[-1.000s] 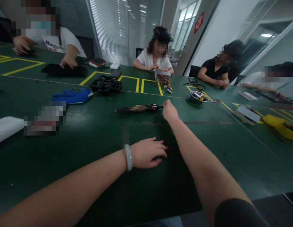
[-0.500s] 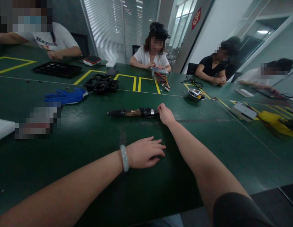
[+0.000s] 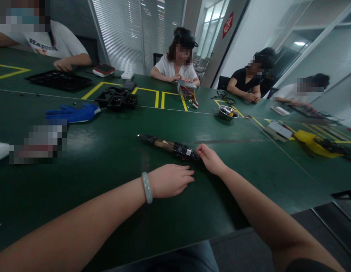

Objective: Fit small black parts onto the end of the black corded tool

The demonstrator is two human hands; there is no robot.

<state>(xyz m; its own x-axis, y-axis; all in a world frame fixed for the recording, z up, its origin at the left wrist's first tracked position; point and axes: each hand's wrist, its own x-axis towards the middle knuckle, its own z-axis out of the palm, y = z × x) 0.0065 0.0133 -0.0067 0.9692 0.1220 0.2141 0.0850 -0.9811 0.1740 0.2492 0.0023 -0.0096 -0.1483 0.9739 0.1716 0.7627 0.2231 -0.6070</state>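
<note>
A black electric screwdriver (image 3: 165, 146) with a worn brown band round its middle lies slantwise on the green table (image 3: 113, 223), its bit end pointing to the far left. My right hand (image 3: 211, 158) is closed in a pinch at the rear end of the screwdriver; the pinched part is mostly hidden by the fingers. Just nearer to me, my left hand (image 3: 171, 180) rests palm down over the table, fingers stretched out and holding nothing. A pale green bangle (image 3: 147, 187) circles the left wrist.
At the left lie a blue glove (image 3: 72, 113) and a blurred-out item (image 3: 41, 141). Black plastic parts (image 3: 117, 99) and a black tray (image 3: 59, 80) sit farther back. A metal bowl (image 3: 228, 112) of small parts stands beyond my right hand. Several people sit across the table.
My right hand has come nearer and slightly right, swinging the screwdriver's rear end towards me, so it now lies slanted. The left hand has barely moved. The view has shifted slightly.
</note>
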